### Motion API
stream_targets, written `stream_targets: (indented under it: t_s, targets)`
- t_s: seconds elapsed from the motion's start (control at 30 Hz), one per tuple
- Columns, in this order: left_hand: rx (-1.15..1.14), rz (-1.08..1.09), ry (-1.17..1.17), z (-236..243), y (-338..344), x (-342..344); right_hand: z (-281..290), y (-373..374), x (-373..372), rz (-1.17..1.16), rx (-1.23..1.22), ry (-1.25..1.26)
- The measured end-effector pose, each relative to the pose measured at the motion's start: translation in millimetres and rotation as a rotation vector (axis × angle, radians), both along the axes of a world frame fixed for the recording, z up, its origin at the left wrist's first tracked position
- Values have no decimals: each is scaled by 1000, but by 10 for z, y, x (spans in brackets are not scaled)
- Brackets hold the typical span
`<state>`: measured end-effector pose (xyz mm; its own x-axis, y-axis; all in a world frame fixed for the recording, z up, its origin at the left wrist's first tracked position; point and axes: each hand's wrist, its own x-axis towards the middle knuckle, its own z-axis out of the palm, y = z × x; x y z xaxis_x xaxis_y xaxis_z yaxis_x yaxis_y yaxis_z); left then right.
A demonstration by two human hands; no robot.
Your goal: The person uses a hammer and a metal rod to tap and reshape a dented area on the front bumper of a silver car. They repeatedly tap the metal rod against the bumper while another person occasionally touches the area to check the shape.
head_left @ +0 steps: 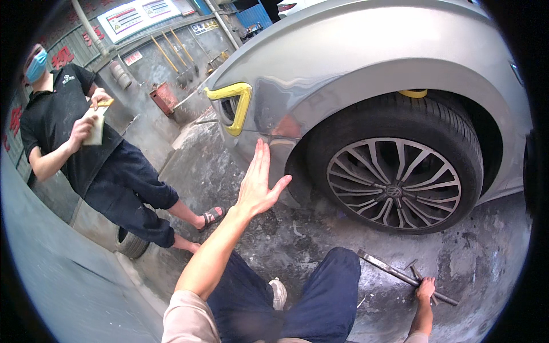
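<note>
Beside the wheel arch, my left hand (261, 186) is raised with its fingers stretched out, close to the silver car's bumper corner (274, 150). Whether it touches the panel I cannot tell. Bare grey and reddish patches mark the fender (280, 106) above it. Yellow tape (242, 108) outlines the light opening on the left. Low on the right, my right hand (425, 287) is closed at a crossing of metal tools on the floor. One is a long metal bar (389, 268); a thinner metal tool (413, 267) with a short crosspiece is partly covered by my fingers.
The wheel (393, 191) stands close in front of me, with a yellow item (413, 93) above the tyre. At left a masked person (86, 131) holds a pale flat block (96, 127). A loose tyre (131, 243) lies behind. Long-handled tools (171, 54) lean at the wall.
</note>
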<state>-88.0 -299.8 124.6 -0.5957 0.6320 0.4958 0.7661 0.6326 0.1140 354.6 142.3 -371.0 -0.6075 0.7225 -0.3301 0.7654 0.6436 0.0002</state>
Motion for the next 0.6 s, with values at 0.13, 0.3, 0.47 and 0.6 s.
stream_targets:
  t_s: [0.13, 0.3, 0.47, 0.6]
  targets:
    - [-34, -4, -30, 63, -47, 2, 125, -94, 204, -2, -149, -238]
    - [6, -29, -65, 116, -76, 12, 500, -412, 712, 191, -247, -404]
    - [149, -36, -69, 106, -68, -10, 547, -1025, 1389, -14, -469, -367]
    - [337, 76, 75, 148, 260, -243, 476, -1590, 1660, -336, -696, -289]
